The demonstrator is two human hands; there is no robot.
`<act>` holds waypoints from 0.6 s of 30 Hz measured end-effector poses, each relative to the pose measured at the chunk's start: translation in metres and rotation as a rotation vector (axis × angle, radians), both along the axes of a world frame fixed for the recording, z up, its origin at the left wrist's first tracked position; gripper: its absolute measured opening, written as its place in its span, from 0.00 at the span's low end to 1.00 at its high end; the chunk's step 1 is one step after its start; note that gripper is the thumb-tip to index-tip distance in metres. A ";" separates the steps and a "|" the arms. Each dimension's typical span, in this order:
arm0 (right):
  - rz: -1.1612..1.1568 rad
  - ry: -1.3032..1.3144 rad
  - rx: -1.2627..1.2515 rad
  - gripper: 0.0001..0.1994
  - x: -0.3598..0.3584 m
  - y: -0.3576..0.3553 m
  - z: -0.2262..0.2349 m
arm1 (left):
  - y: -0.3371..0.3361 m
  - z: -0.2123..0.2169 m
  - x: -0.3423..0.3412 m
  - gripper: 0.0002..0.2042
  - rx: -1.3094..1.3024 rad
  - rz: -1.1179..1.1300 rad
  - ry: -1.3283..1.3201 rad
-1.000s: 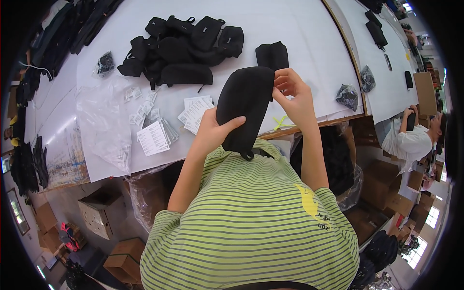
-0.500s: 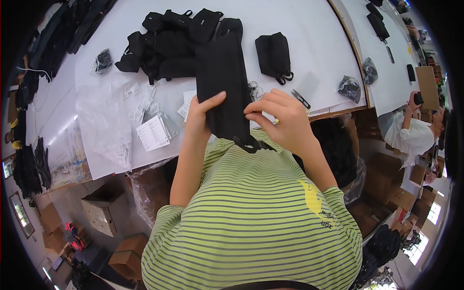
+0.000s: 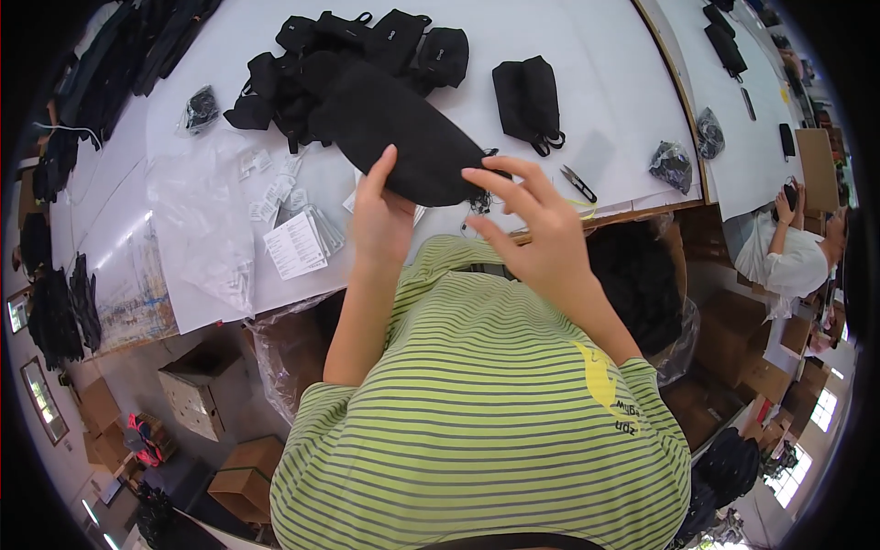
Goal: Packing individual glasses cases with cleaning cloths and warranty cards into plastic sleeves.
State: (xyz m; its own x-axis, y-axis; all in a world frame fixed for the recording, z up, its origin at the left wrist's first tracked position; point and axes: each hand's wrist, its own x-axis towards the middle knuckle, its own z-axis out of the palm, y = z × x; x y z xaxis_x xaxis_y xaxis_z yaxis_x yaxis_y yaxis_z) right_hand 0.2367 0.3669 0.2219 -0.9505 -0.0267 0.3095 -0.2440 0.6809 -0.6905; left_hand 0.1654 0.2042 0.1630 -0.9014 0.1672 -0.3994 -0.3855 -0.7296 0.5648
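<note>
The left grip is clamped on a black pouch, thumb lying over its near edge and the other fingers out of sight underneath. The right grip stands with thumb and fingers apart, index fingertip at the pouch's rounded lower-right end; whether it presses there or only brushes it, I cannot tell. The pouch is held above the desk, its long axis slanting from that near right end up and away to the far left. It thus reaches forward from the left grip, which is the nearer of the two, and leftward from the right one, which meets only its tip. A small dark tangle shows just under the right fingertips. Left of the left grip lie printed white cards; right and beyond, snips lie on the desk. Farther off, the pouch's upper end overlaps a heap of black pouches, with a lone pouch apart on the right.
</note>
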 end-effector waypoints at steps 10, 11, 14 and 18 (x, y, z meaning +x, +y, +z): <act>-0.143 -0.065 -0.403 0.11 -0.016 0.011 -0.041 | 0.002 -0.004 0.009 0.19 0.223 -0.204 0.084; -0.148 -0.061 -0.403 0.11 -0.018 0.016 -0.041 | -0.001 -0.007 0.003 0.20 -0.158 -0.004 0.278; -0.139 -0.182 -0.472 0.08 -0.022 0.029 -0.041 | -0.019 0.007 -0.014 0.20 -0.594 0.097 0.572; -0.160 -0.324 -0.736 0.07 -0.030 0.036 -0.043 | -0.049 -0.009 -0.032 0.12 -0.865 -0.268 0.675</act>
State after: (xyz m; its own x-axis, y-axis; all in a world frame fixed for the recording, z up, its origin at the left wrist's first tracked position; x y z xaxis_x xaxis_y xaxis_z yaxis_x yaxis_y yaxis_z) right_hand 0.2066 0.4024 0.1786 -0.9710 0.2190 -0.0960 0.1063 0.0357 -0.9937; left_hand 0.1333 0.1555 0.1539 -0.9532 0.2915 0.0807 0.1048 0.0681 0.9922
